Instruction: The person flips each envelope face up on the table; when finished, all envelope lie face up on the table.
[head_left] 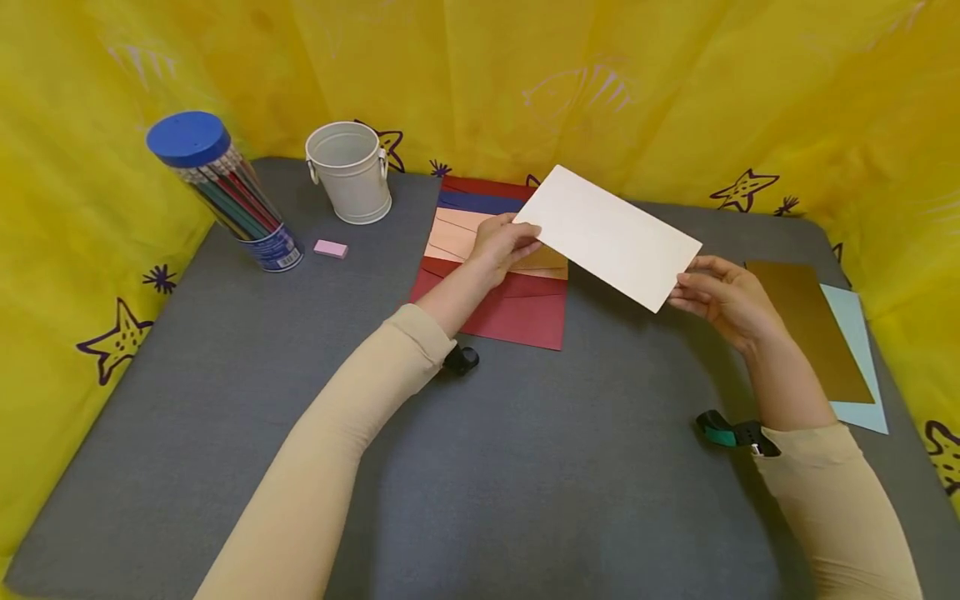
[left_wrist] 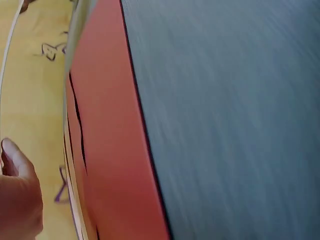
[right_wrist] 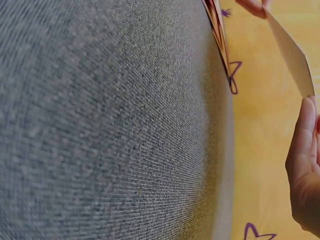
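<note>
A blank, cream rectangular card (head_left: 607,237) is held up above the table, tilted, between both hands. My left hand (head_left: 501,246) pinches its left edge, thumb on top, over a stack of envelopes. At the card's lower right corner, my right hand (head_left: 723,298) grips it between thumb and fingers. The right wrist view catches the card (right_wrist: 291,52) nearly edge-on, spanning from one hand to the other. Overlapping envelopes (head_left: 517,312) in dark red, navy, peach and red lie beneath; the left forearm and card hide parts of them.
A clear tub of pencils (head_left: 232,196) with a blue lid stands at the back left, beside a white metal bucket (head_left: 352,179) and a pink eraser (head_left: 331,249). Right of the right hand, a brown sheet (head_left: 813,333) overlaps a light blue one (head_left: 862,414). Yellow cloth (head_left: 465,75) surrounds the grey table.
</note>
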